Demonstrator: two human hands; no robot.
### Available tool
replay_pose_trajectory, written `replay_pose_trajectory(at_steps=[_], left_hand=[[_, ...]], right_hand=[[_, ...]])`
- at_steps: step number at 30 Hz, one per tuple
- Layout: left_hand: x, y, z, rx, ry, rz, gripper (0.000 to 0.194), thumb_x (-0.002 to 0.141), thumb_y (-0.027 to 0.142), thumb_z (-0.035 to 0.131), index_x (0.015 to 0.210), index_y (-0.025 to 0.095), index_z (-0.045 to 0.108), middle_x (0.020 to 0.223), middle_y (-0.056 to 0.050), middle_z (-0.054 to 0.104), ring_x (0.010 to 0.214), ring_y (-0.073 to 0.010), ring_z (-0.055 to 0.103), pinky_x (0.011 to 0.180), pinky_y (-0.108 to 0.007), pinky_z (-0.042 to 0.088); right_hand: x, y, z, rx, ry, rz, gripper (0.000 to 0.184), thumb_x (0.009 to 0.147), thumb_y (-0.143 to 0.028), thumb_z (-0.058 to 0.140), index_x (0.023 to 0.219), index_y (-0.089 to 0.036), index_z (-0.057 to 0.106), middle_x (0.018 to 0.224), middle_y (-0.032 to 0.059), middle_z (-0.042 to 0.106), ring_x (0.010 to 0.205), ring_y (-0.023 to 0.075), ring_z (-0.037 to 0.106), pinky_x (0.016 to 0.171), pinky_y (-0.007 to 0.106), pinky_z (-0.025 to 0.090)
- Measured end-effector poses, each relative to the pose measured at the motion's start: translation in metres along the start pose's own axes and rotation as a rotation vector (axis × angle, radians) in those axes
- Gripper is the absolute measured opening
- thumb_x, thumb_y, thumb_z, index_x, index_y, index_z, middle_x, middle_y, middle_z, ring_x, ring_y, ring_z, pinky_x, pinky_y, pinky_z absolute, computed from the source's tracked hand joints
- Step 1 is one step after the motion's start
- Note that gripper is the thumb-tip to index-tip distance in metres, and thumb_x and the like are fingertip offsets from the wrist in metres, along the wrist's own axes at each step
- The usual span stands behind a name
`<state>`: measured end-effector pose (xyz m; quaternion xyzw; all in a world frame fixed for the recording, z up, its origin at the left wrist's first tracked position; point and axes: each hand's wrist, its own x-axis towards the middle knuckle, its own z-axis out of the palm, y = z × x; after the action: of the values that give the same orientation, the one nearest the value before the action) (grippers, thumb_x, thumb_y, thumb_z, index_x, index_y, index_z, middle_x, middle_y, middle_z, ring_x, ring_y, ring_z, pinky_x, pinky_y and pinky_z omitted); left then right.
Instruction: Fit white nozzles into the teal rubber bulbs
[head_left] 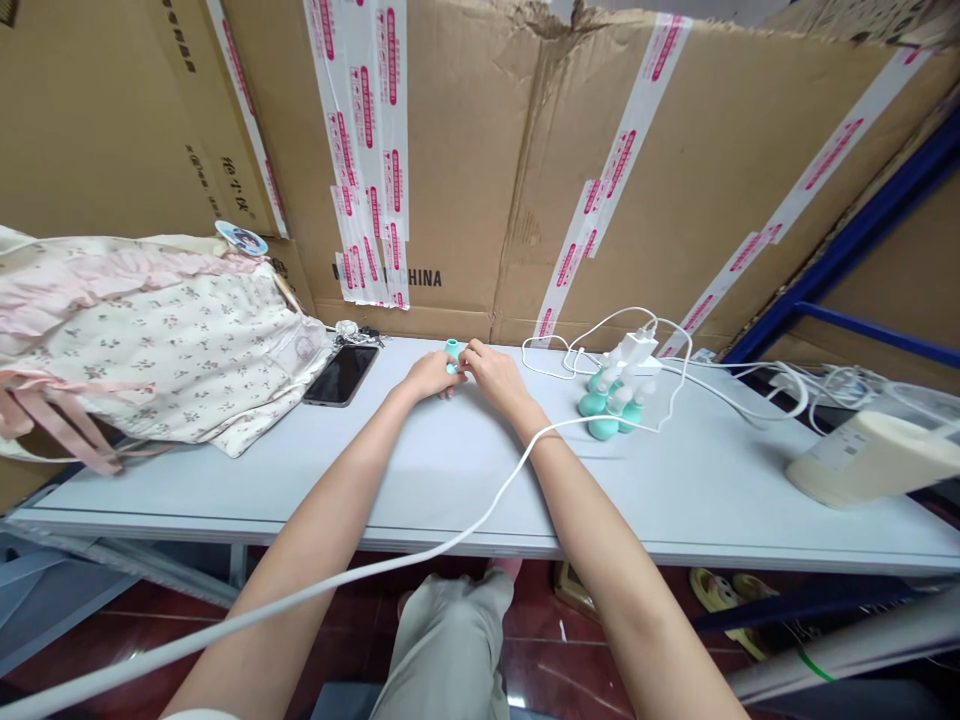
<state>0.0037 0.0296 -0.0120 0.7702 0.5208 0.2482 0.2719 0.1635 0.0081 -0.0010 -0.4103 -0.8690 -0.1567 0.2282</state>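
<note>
Both my hands meet at the middle of the grey-white table [465, 480], toward its back. A small mint-green hollow piece [452, 347], with a round opening facing up, is between them. My left hand [430, 375] is closed around its lower left side. From the right, my right hand [489, 370] has its fingers bent and pinched against the same piece. My fingers hide most of its lower part. To the right of my hands stands a cluster of several mint-green bulbs [602, 428] with whitish translucent tops.
A white charger block [639, 347] rests by the bulbs, and a white cable [450, 545] crosses over my right forearm. Left are a phone [342, 375] and a floral cloth bag [187, 340]. A cream container [874, 458] stands right; cardboard [465, 160] walls the back.
</note>
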Motion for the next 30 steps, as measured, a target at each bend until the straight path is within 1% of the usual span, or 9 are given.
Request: replay_pose_trajectory(at_steps=[7,11,14,18,21,23,25,27,30], left_hand=[[-0.004,0.003,-0.003,0.147,-0.005,-0.005,0.015,0.071,0.031,0.056,0.072,0.017,0.062,0.052,-0.001,0.063,0.047,-0.0158,0.06,0.057,-0.025,0.043],[-0.001,0.002,-0.002,0.118,0.01,0.005,0.019,0.073,0.035,0.054,0.074,0.017,0.062,0.051,-0.001,0.063,0.047,-0.0153,0.06,0.057,-0.024,0.043],[0.0,0.004,-0.001,0.105,0.022,0.019,0.022,0.074,0.037,0.053,0.077,0.017,0.064,0.05,0.0,0.061,0.047,-0.0153,0.059,0.059,-0.025,0.043],[-0.002,0.01,-0.002,0.057,0.047,0.092,0.027,0.077,0.039,0.049,0.078,0.018,0.065,0.049,0.002,0.06,0.05,-0.015,0.06,0.065,-0.025,0.045],[-0.005,0.013,-0.004,0.078,0.082,0.106,0.026,0.076,0.041,0.051,0.075,0.018,0.066,0.05,0.001,0.06,0.052,-0.0154,0.06,0.064,-0.026,0.044],[-0.007,0.014,-0.005,0.12,0.075,0.076,0.024,0.073,0.04,0.056,0.077,0.019,0.066,0.049,0.001,0.06,0.051,-0.0158,0.059,0.061,-0.026,0.042],[-0.007,0.013,-0.006,0.121,0.093,0.051,0.024,0.073,0.04,0.057,0.079,0.019,0.067,0.049,0.001,0.06,0.05,-0.0156,0.058,0.06,-0.026,0.041],[-0.006,0.012,-0.008,0.066,0.173,0.057,0.026,0.074,0.04,0.056,0.08,0.019,0.068,0.051,0.0,0.062,0.052,-0.0158,0.059,0.061,-0.026,0.042],[-0.002,0.009,-0.015,-0.045,0.342,0.075,0.027,0.074,0.04,0.056,0.081,0.018,0.068,0.053,-0.001,0.062,0.056,-0.016,0.06,0.063,-0.026,0.043]], right_hand=[[0.0,-0.002,-0.001,0.023,-0.08,0.004,0.013,0.094,-0.02,0.041,0.098,-0.016,0.053,0.099,0.0069,0.055,0.078,0.0146,0.055,0.06,0.024,0.033],[-0.002,0.0,0.004,0.138,-0.036,0.081,0.019,0.096,-0.029,0.035,0.099,-0.018,0.05,0.1,0.0064,0.053,0.074,0.0141,0.054,0.061,0.024,0.034],[-0.002,-0.001,0.01,0.254,0.025,0.137,0.02,0.096,-0.029,0.032,0.099,-0.019,0.049,0.1,0.0053,0.052,0.073,0.0139,0.053,0.063,0.024,0.035],[0.004,-0.001,0.016,0.458,0.18,0.248,0.018,0.094,-0.026,0.033,0.094,-0.02,0.049,0.095,0.0032,0.052,0.076,0.0139,0.051,0.068,0.024,0.036],[0.011,0.008,0.017,0.596,0.38,0.399,0.018,0.093,-0.028,0.033,0.089,-0.019,0.049,0.09,0.0032,0.052,0.079,0.0148,0.05,0.071,0.025,0.037],[0.012,0.02,0.014,0.619,0.538,0.553,0.021,0.093,-0.029,0.03,0.089,-0.019,0.048,0.088,0.004,0.053,0.08,0.0159,0.05,0.072,0.026,0.037],[0.008,0.032,0.01,0.54,0.641,0.667,0.022,0.093,-0.031,0.031,0.089,-0.019,0.049,0.088,0.0048,0.054,0.082,0.0166,0.05,0.073,0.027,0.037],[0.001,0.037,0.008,0.407,0.59,0.68,0.021,0.093,-0.031,0.036,0.087,-0.019,0.052,0.09,0.005,0.056,0.081,0.0167,0.051,0.073,0.028,0.036],[-0.006,0.033,0.014,0.179,0.322,0.534,0.017,0.091,-0.028,0.045,0.085,-0.019,0.058,0.091,0.006,0.058,0.083,0.0182,0.051,0.07,0.028,0.033]])
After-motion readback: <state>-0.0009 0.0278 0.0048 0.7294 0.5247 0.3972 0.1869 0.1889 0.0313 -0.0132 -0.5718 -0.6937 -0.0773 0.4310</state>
